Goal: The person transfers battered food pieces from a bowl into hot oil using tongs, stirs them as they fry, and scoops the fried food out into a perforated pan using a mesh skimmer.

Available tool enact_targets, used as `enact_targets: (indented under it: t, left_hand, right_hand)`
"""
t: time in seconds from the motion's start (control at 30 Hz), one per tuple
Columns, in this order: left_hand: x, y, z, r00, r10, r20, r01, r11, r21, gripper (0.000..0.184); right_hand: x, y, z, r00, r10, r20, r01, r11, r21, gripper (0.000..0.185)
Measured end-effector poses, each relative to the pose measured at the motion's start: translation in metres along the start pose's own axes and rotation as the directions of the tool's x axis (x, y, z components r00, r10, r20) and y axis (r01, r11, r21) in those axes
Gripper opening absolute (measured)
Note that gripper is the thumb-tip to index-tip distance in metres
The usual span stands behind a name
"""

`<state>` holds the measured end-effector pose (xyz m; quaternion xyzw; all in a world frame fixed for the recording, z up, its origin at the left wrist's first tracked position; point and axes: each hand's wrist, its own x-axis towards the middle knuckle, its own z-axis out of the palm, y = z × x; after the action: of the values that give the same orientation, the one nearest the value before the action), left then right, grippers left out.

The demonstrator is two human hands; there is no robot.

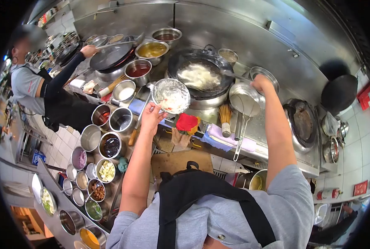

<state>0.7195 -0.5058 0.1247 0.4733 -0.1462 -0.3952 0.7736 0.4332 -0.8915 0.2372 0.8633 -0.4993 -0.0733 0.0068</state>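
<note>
My left hand (152, 118) grips the near rim of a metal bowl (170, 96), tilted toward me, with whitish residue and small red bits inside. My right hand (263, 83) is closed round the handle of a ladle (237, 75), whose head reaches to the edge of a black wok (180, 58). In the wok, pale food (199, 76) lies in foaming liquid. The bowl is beside the wok's near left edge. Below my right hand, a strainer (245, 98) rests with a long-handled tool on it.
A bamboo brush (225, 116) and folded cloths (234, 139) lie along the counter front. Metal bowls of sauces (152, 49) stand left of the wok. Ingredient pots (107, 171) fill the left side. A co-worker (39, 83) reaches over another wok (112, 56). One more wok (302, 123) sits right.
</note>
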Motion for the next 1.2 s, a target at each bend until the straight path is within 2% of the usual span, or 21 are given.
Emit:
enact_targets:
  t: [0.03,0.13,0.2,0.27,0.3,0.37,0.4,0.43,0.47,0.5,0.57,0.67,0.73,0.8,0.9,0.93,1.0,1.07,1.13,1.17,1.2]
  left_hand:
    - [-0.003,0.004,-0.002,1.000,-0.014,-0.010,0.014,1.000,-0.011,0.011]
    - [-0.008,0.010,-0.008,0.997,-0.032,-0.077,0.032,0.999,0.007,0.010]
    - [-0.009,0.008,-0.012,0.998,0.011,-0.069,-0.012,1.000,-0.008,0.008]
    - [-0.005,0.002,-0.014,0.998,0.050,-0.030,-0.051,0.998,-0.028,0.010]
    - [0.002,-0.004,-0.019,0.998,0.056,-0.011,-0.056,0.998,0.024,0.012]
    - [0.007,-0.006,-0.016,0.995,0.098,0.001,-0.097,0.992,0.084,0.014]
    - [0.018,-0.014,-0.018,0.992,0.122,0.030,-0.125,0.986,0.113,0.015]
    - [0.022,-0.015,-0.015,0.993,0.114,0.041,-0.118,0.987,0.112,0.015]
    - [0.026,-0.016,-0.012,0.987,0.159,0.036,-0.163,0.968,0.189,0.017]
    - [0.029,-0.019,-0.008,0.978,0.204,0.036,-0.206,0.942,0.265,0.018]
    - [0.032,-0.021,0.004,0.966,0.249,0.065,-0.257,0.923,0.288,0.019]
    - [0.035,-0.028,0.022,0.938,0.334,0.087,-0.344,0.887,0.308,0.020]
    - [0.039,-0.032,0.028,0.906,0.423,0.016,-0.393,0.826,0.403,0.020]
    - [0.046,-0.036,0.025,0.902,0.432,0.015,-0.409,0.842,0.353,0.022]
    - [0.060,-0.042,0.012,0.981,0.195,-0.019,-0.190,0.967,0.168,0.021]
    - [0.057,-0.041,0.015,0.980,0.200,-0.014,-0.195,0.966,0.171,0.021]
    - [0.049,-0.044,0.026,0.967,0.253,-0.021,-0.250,0.965,0.081,0.020]
    - [0.044,-0.048,0.042,0.963,0.267,-0.029,-0.266,0.963,0.032,0.020]
    - [0.036,-0.047,0.057,0.931,0.363,-0.030,-0.363,0.932,-0.006,0.019]
    - [0.034,-0.046,0.063,0.917,0.396,-0.045,-0.393,0.917,0.076,0.020]
    - [0.037,-0.048,0.061,0.919,0.392,-0.044,-0.388,0.918,0.079,0.020]
  right_hand:
    - [0.002,0.000,0.001,0.991,0.089,-0.103,-0.085,0.995,0.044,0.032]
    - [0.001,0.007,-0.014,0.975,0.117,-0.188,-0.101,0.991,0.093,0.033]
    - [-0.053,-0.027,-0.061,0.968,0.047,-0.246,-0.043,0.999,0.020,0.032]
    - [-0.101,-0.058,-0.097,0.960,0.010,-0.280,0.011,0.997,0.075,0.031]
    - [-0.120,-0.073,-0.111,0.962,-0.004,-0.274,0.025,0.997,0.075,0.031]
    - [-0.157,-0.096,-0.128,0.929,-0.222,-0.296,0.215,0.975,-0.060,0.029]
    - [-0.172,-0.105,-0.131,0.932,-0.213,-0.294,0.205,0.977,-0.058,0.029]
    - [-0.187,-0.112,-0.132,0.883,-0.340,-0.324,0.303,0.939,-0.160,0.030]
    - [-0.196,-0.119,-0.132,0.821,-0.461,-0.337,0.387,0.883,-0.264,0.030]
    - [-0.201,-0.125,-0.131,0.830,-0.447,-0.334,0.373,0.890,-0.264,0.030]
    - [-0.208,-0.134,-0.128,0.828,-0.494,-0.263,0.389,0.846,-0.366,0.032]
    - [-0.200,-0.141,-0.109,0.872,-0.446,-0.202,0.354,0.859,-0.369,0.034]
    - [-0.198,-0.133,-0.100,0.879,-0.427,-0.213,0.341,0.874,-0.346,0.033]
    - [-0.205,-0.119,-0.100,0.825,-0.475,-0.307,0.391,0.871,-0.297,0.021]
    - [-0.212,-0.104,-0.109,0.864,-0.369,-0.343,0.314,0.927,-0.205,0.028]
    - [-0.213,-0.102,-0.110,0.890,-0.304,-0.341,0.264,0.951,-0.159,0.031]
    - [-0.212,-0.104,-0.106,0.899,-0.288,-0.330,0.252,0.956,-0.147,0.034]
    - [-0.207,-0.111,-0.094,0.897,-0.298,-0.326,0.261,0.953,-0.152,0.038]
    - [-0.194,-0.115,-0.074,0.875,-0.347,-0.338,0.303,0.936,-0.178,0.037]
    - [-0.187,-0.119,-0.066,0.862,-0.372,-0.344,0.319,0.926,-0.202,0.035]
    - [-0.185,-0.120,-0.063,0.848,-0.397,-0.350,0.334,0.915,-0.227,0.032]
